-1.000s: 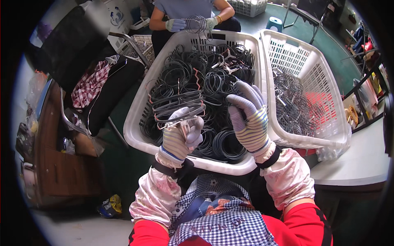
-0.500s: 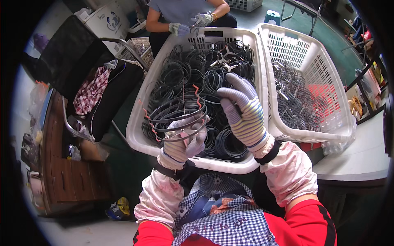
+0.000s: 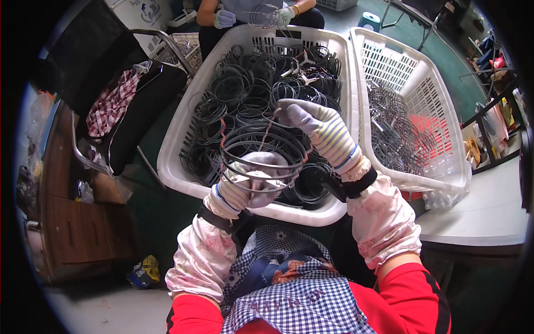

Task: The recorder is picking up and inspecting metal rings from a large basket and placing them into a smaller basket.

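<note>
My left hand [image 3: 245, 186], gloved, had its grip clamped on a bundle of thin dark wire rings [image 3: 261, 153], pinching it at the bundle's six o'clock edge so the rings stood up over the near rim of the left white basket [image 3: 183, 128]. My right hand [image 3: 320, 131] sat at about two o'clock from the left, fingers closed on the top of the same bundle beside a reddish twisted wire tie [image 3: 223, 136]. Under both hands the left basket was heaped with more black rings. At three o'clock a second white basket [image 3: 428, 106] held a thinner pile of grey wire pieces and rested against the white table [image 3: 484, 211]. At twelve o'clock another person's gloved hands [image 3: 253, 16] held rings of their own. A checked cloth [image 3: 114, 103] lay over a chair at nine o'clock.
</note>
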`<state>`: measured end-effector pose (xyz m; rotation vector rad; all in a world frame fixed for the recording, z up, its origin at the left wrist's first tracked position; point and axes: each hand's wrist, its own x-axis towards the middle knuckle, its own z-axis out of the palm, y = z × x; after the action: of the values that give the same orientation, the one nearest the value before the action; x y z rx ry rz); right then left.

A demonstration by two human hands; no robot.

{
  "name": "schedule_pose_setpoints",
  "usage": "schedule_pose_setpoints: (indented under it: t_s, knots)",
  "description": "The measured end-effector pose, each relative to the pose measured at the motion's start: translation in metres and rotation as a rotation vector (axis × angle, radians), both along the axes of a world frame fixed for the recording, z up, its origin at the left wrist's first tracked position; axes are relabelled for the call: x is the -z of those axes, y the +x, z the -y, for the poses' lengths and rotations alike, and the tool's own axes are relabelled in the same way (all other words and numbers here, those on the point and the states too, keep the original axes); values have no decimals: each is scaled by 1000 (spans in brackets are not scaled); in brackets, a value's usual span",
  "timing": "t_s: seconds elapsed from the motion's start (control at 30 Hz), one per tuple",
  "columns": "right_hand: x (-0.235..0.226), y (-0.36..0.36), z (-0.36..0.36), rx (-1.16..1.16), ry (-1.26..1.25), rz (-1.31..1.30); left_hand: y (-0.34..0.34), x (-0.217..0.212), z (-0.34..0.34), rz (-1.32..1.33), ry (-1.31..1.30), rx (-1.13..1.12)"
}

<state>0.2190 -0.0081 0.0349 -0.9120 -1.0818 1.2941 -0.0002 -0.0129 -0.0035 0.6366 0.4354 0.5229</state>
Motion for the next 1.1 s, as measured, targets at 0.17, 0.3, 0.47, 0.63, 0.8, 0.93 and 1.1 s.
schedule_pose_setpoints:
  t_s: [0.17,0.3,0.47,0.63,0.8,0.93,1.1]
  knots:
    - [3,4,-2,-127,-23,-13,16,-11,18,-148,-208,11]
    - [3,-3,-3,-123,-34,-9,25,-18,24,-298,-217,-28]
    - [1,-6,-5,-143,-39,-9,28,-7,24,-205,-325,-49]
    - [5,-10,-9,-152,-3,61,23,12,24,-130,-31,-35]
    - [13,10,-25,-69,20,-7,4,0,6,211,-128,-22]
    - [59,45,-38,-96,70,649,-13,2,-14,135,105,-248]
    - [73,60,-47,-134,-186,1678,-31,9,-29,317,31,-329]
